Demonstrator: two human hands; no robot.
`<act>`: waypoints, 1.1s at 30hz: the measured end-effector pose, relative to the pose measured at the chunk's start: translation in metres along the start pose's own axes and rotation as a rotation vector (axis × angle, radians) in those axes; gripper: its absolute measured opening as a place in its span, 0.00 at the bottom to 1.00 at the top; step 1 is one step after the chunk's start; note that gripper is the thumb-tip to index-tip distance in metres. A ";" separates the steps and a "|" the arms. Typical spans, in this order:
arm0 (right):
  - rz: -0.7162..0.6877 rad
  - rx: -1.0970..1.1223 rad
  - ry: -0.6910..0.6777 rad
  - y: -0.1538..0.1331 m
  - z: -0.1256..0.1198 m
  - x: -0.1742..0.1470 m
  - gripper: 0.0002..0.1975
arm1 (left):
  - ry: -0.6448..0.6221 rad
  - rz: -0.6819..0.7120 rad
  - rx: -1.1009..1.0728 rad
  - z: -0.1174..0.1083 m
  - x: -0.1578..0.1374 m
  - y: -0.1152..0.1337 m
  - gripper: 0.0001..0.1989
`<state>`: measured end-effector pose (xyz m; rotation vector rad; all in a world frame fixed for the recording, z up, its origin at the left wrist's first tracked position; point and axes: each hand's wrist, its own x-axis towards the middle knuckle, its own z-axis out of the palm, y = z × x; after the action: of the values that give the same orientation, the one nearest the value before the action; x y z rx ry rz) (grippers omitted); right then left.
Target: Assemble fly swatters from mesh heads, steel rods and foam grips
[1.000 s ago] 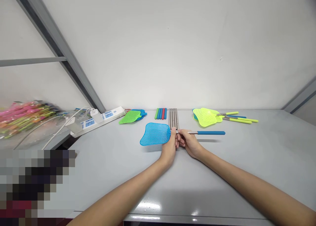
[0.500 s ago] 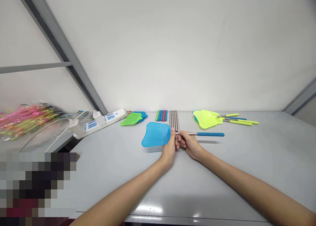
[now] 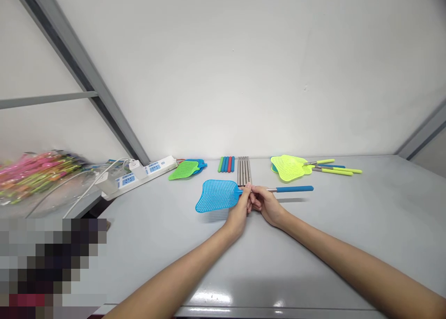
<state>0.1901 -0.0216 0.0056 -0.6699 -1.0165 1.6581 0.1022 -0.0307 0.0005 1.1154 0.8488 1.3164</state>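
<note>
My left hand (image 3: 240,207) grips the neck of a blue mesh swatter head (image 3: 216,195), held just above the grey table (image 3: 348,226). My right hand (image 3: 266,202) pinches a thin metal rod with a blue grip (image 3: 294,189) that points right. The two hands touch, and the rod's end meets the head's socket between my fingers. Behind them lie a row of bare metal rods (image 3: 244,164) and a row of coloured grips (image 3: 226,164).
Green and blue swatter heads (image 3: 186,169) lie at the back left beside a white power strip (image 3: 139,174). Finished yellow-green swatters (image 3: 296,166) are piled at the back right. A bag of pink and green items (image 3: 35,172) sits far left. A wall rises behind the table.
The blue head has tilted flatter and shifted slightly left and down. My hands stay together at the joint, and the rod's grip has moved a little left.
</note>
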 end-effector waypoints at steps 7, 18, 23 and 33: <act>-0.003 -0.016 -0.036 -0.001 -0.001 -0.002 0.19 | -0.021 -0.051 0.039 -0.004 0.000 0.000 0.24; -0.018 -0.027 -0.046 -0.004 0.001 -0.003 0.23 | -0.085 -0.027 0.076 -0.004 -0.004 0.000 0.24; -0.025 -0.051 -0.036 0.000 0.001 -0.002 0.24 | -0.063 -0.026 0.076 -0.006 -0.004 -0.002 0.23; -0.033 -0.082 0.024 0.000 0.002 -0.001 0.23 | -0.045 -0.075 0.004 -0.003 0.000 -0.001 0.23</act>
<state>0.1883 -0.0231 0.0067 -0.7215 -1.0773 1.5831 0.0993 -0.0305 -0.0015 1.1020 0.8527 1.2240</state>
